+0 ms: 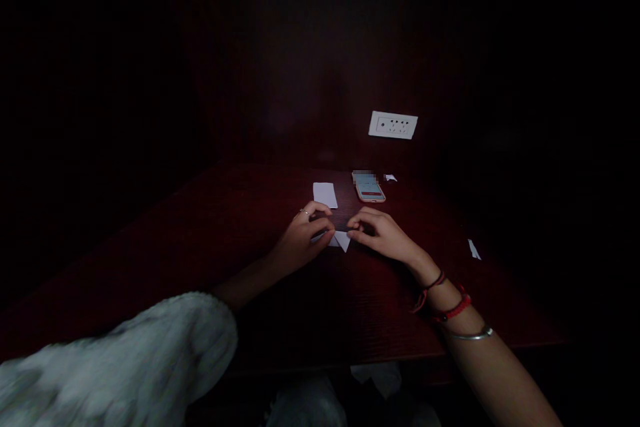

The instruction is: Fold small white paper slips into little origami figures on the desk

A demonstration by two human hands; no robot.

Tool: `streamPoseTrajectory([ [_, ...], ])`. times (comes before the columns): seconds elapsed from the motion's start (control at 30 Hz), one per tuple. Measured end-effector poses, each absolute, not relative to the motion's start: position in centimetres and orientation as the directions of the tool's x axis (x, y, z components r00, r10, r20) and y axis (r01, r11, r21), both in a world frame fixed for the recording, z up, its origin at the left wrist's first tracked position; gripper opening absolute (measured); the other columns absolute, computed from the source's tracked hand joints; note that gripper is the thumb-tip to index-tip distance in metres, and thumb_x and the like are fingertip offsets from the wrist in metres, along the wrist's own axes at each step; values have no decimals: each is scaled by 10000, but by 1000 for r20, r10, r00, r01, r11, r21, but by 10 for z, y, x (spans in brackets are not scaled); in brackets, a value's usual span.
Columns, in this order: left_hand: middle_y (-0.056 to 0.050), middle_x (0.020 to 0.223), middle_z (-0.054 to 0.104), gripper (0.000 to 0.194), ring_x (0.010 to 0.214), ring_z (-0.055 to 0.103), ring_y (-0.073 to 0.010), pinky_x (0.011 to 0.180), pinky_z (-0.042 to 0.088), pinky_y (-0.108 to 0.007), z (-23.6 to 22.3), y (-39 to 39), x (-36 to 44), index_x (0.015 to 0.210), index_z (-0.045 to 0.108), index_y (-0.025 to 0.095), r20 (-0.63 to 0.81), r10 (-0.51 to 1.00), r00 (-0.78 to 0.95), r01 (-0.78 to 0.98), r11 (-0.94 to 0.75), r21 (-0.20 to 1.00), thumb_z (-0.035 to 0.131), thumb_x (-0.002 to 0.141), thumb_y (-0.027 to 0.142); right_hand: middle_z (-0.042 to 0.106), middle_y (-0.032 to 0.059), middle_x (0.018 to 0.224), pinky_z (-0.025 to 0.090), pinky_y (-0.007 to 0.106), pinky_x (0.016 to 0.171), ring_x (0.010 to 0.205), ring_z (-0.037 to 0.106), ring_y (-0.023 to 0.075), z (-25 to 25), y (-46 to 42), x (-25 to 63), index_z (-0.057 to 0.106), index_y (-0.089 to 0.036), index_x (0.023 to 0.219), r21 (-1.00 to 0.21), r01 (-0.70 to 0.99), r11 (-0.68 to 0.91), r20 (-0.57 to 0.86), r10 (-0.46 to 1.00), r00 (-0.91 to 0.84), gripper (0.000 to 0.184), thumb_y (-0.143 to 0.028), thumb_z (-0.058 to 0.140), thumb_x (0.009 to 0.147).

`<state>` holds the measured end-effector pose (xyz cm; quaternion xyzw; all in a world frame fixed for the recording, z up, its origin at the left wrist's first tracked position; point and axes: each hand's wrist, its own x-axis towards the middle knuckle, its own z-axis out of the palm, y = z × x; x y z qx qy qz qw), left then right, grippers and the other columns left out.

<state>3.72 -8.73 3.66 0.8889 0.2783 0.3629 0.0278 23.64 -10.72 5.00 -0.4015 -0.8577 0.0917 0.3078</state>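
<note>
— What is being used as the support?
— The dark red tabletop (pixel 240 213); everything loose is being borne by it, presumably so that the paper can be worked against something flat.

— And the hands?
— Both are being held low over it. Taking the folded paper as the clock's centre, the left hand (pixel 303 239) is being brought in from nine o'clock, its grip narrow, the paper being pinched between thumb and finger, probably to stop it sliding. The right hand (pixel 383 235) is being held at three o'clock, its fingers curled close at the corner; whether that corner is being gripped or merely touched cannot be told.

— What is being seen beyond?
— A wall socket (pixel 393 125) is being shown at one o'clock. Nearer on the same line, a phone (pixel 370 188) is being displayed face up, its lit screen perhaps being left within sight for glancing at.

— And the paper?
— A white sheet (pixel 325 195) is being left flat between eleven and twelve, seemingly out of the fingers' way. The folded paper (pixel 342 241) is being steadied on the table between the hands, one pointed flap being angled towards the near edge.

— Anything smaller?
— A paper strip (pixel 474 249) is being left at three o'clock, well apart, and a tiny scrap (pixel 391 178) is being seen just beside the phone, between one and two.
</note>
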Motion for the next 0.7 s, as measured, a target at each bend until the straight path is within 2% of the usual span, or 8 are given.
streamPoseTrajectory([
  [0.13, -32, 1012, 403, 112, 941, 412, -163, 795, 349, -315, 33, -87, 37, 740, 534, 176, 599, 534, 597, 492, -833, 252, 427, 773, 186, 532, 7, 699, 343, 196, 601, 635, 461, 85, 47, -109, 227, 556, -144, 747, -430, 620, 656, 388, 755, -529, 96, -187, 470, 746],
  [0.4, -26, 963, 420, 112, 894, 435, -158, 766, 355, -303, 22, -73, 33, 729, 524, 176, 587, 628, 511, 607, -747, 271, 438, 772, 233, 546, -23, 647, 332, 166, 534, 563, 462, 63, 39, -103, 235, 541, -153, 837, -571, 661, 488, 318, 873, -370, 137, -170, 499, 708],
  [0.6, -23, 936, 437, 104, 843, 444, -152, 762, 357, -301, 18, -70, 33, 737, 519, 174, 574, 648, 501, 648, -720, 247, 429, 774, 214, 569, -15, 642, 347, 178, 549, 553, 490, 69, 29, -100, 237, 549, -167, 845, -493, 744, 451, 230, 892, -389, 162, -152, 503, 690],
  [0.7, -20, 895, 460, 122, 809, 455, -137, 737, 367, -269, 18, -76, 34, 837, 511, 181, 507, 625, 593, 603, -762, 234, 401, 799, 216, 580, 3, 665, 349, 187, 556, 572, 502, 81, 26, -97, 239, 562, -170, 835, -431, 798, 422, 222, 907, -359, 160, -190, 518, 683],
])
